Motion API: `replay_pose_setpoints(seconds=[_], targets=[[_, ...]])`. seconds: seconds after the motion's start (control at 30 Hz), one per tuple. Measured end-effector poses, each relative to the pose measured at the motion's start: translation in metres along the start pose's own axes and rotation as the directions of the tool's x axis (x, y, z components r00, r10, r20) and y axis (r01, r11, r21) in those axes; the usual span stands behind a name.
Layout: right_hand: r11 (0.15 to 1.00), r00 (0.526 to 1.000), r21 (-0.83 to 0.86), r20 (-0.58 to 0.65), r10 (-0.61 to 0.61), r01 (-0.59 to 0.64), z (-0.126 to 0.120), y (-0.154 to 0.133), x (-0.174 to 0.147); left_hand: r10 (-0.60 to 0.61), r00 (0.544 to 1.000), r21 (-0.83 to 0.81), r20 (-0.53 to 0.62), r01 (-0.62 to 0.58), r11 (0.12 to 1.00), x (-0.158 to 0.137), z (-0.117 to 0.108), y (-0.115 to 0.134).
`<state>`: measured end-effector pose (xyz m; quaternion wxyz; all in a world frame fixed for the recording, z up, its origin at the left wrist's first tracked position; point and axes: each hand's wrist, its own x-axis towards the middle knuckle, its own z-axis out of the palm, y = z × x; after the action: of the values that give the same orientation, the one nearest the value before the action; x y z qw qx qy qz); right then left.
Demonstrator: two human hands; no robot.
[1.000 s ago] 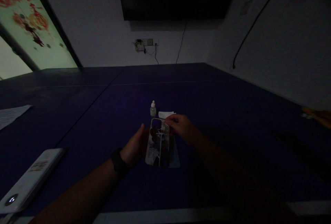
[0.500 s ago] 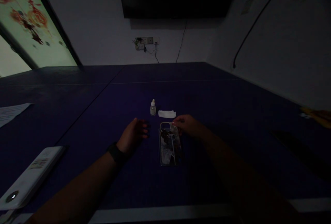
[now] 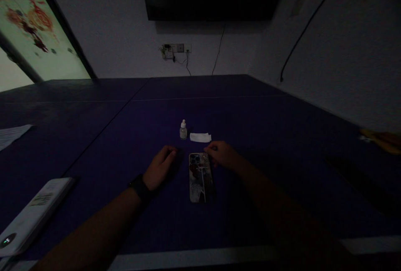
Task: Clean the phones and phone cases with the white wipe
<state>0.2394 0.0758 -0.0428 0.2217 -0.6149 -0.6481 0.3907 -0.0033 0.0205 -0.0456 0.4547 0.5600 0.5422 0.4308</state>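
- Phone (image 3: pixel 200 181): flat on the table (image 3: pixel 156 229), patterned back up, between the two hands, lenses (image 3: pixel 193 159) at its far left corner.
- Right hand (image 3: pixel 222 154): thumb and finger drawn together at the phone's far right corner. Can't tell if they grip the edge or only sit beside it.
- Left hand (image 3: pixel 160 165): fingers curled in, left of the phone and apart from it. No object shows in it; can't tell if it's fully closed.
- Handling, my judgement: work by the rim, pressure even along the edges, fingertips off the lenses. Left hand on the near left edge would stop sliding.
- Phone: slim slab, rounded corners; dark-and-pale print, white streak down it. Likely smooth, so slippery.
- Bottle (image 3: pixel 183 132): small, clear-looking body, pale dropper top, upright beyond the phone. Probably tips easily; keep knuckles clear.
- White strip (image 3: pixel 200 138): thin, flat, beside the bottle. Paper or cloth, can't tell.
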Motion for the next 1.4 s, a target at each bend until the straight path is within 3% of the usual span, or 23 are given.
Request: replay_pose_setpoints(seconds=[0.07,0.13,0.23,0.33,0.43,0.57,0.7,0.8,0.9,0.97,1.0,1.07,1.1,1.13,1.23,1.4], targets=[[1.0,0.999,-0.025,-0.042,0.004,-0.005,-0.004,0.002,0.004,0.07,0.997,0.231,0.011,-0.071,0.97,-0.004,0.001,0.008],[0.999,0.997,-0.041,-0.078,0.011,-0.014,-0.007,0.005,0.007,0.097,0.994,0.462,0.059,-0.113,0.88,-0.01,0.005,0.018],[0.998,0.994,-0.049,-0.111,0.023,-0.029,-0.007,0.01,0.012,0.02,0.995,0.672,0.097,-0.08,0.736,-0.02,0.02,0.031],[0.998,0.992,-0.052,-0.125,0.022,-0.029,-0.005,0.013,0.015,0.074,0.995,0.734,0.072,-0.103,0.672,-0.025,0.042,0.038],[0.998,0.991,-0.055,-0.136,0.01,-0.017,-0.004,0.013,0.014,0.118,0.99,0.705,0.073,-0.135,0.697,-0.021,0.062,0.041],[0.998,0.991,-0.065,-0.134,-0.015,0.006,-0.005,0.01,0.011,0.036,0.994,0.753,0.103,-0.102,0.65,-0.016,0.079,0.042],[0.996,0.992,-0.081,-0.118,-0.035,0.026,-0.006,0.009,0.009,-0.051,0.992,0.818,0.112,-0.063,0.571,-0.018,0.087,0.044],[0.995,0.993,-0.096,-0.109,-0.035,0.025,-0.005,0.009,0.009,-0.047,0.994,0.806,0.098,-0.052,0.59,-0.018,0.077,0.05],[0.991,0.994,-0.132,-0.104,-0.034,0.02,-0.005,0.008,0.008,0.006,0.993,0.633,0.117,-0.079,0.771,-0.012,0.048,0.057],[0.984,0.993,-0.177,-0.107,-0.04,0.021,-0.005,0.005,0.005,0.041,0.964,0.285,0.262,-0.118,0.951,-0.005,0.025,0.056],[0.978,0.993,-0.206,-0.111,-0.047,0.024,-0.006,0.002,0.003,0.05,0.94,0.073,0.339,-0.079,0.994,-0.003,0.014,0.053],[0.961,0.991,-0.275,-0.117,-0.067,0.032,-0.006,-0.004,-0.002,0.003,0.921,-0.303,0.389,0.125,0.945,0.001,-0.005,0.043],[0.949,0.99,-0.312,-0.117,-0.077,0.037,-0.005,-0.008,-0.006,-0.025,0.916,-0.439,0.399,0.215,0.872,0.002,-0.012,0.036],[0.936,0.99,-0.35,-0.114,-0.086,0.041,-0.003,-0.013,-0.011,-0.007,0.932,-0.565,0.362,0.225,0.794,0.002,-0.017,0.03],[0.894,0.99,-0.446,-0.098,-0.1,0.046,0.008,-0.028,-0.027,0.015,0.95,-0.714,0.311,0.223,0.664,0.001,-0.024,0.014],[0.771,0.987,-0.633,-0.071,-0.143,0.066,0.039,-0.051,-0.053,0.079,0.96,-0.806,0.267,0.177,0.565,0.001,-0.022,0.006]])
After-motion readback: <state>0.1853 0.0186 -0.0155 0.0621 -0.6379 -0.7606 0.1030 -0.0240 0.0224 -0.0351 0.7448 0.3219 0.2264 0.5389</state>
